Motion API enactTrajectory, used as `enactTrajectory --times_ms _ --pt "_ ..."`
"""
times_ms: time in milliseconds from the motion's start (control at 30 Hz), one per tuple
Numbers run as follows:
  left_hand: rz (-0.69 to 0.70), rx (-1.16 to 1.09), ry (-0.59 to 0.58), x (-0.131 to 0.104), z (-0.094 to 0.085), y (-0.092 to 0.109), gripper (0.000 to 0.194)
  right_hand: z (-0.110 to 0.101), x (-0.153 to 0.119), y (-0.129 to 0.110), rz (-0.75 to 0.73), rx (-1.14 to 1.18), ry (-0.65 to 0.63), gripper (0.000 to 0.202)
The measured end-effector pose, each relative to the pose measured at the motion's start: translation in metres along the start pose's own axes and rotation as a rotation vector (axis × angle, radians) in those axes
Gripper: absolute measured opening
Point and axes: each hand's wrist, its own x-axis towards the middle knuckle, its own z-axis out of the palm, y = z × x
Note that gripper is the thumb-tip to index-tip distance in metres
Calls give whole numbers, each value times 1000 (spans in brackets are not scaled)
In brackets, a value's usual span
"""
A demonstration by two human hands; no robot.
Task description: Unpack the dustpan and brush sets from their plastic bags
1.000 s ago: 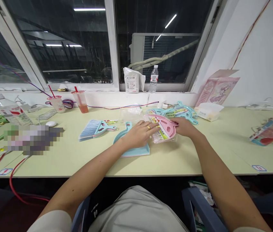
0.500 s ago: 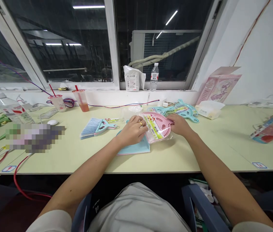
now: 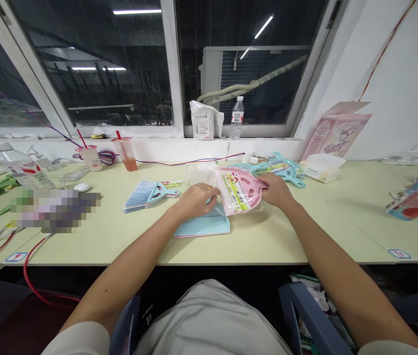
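Note:
My right hand is closed around the handle end of a pink dustpan, which is tilted above the table. Clear plastic bag with a yellow-green printed label covers the dustpan. At its left edge my left hand has its fingers curled together, pinching the bag's edge; the fingertips are partly hidden. Below my left hand a light blue dustpan lies on the table, its handle covered by the hand. Left of it rests a small blue-bristled brush with a pale blue handle.
Packaged turquoise dustpans lie behind my right hand, near a tissue pack and a pink box. Two drink cups stand at the back left. A water bottle is on the sill. Red cables hang over the front left edge.
My left hand has shifted slightly left and its fingers have curled at the bag's edge. The pink dustpan has turned a little in my right hand. The blue dustpan has slid slightly left.

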Motion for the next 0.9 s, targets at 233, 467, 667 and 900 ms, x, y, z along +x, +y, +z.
enactTrajectory --times_ms 233,467,667,900 --pt "-494 -558 88 8 -1 10 12 3 1 -11 -13 23 42 29" --pt "-898 -980 102 13 8 11 41 8 1 -28 -26 42 69 26" --pt "-964 -1079 81 16 0 13 36 9 1 -37 -23 43 62 31" --pt "-978 -1073 21 14 -2 7 26 10 1 -46 -26 41 85 26"
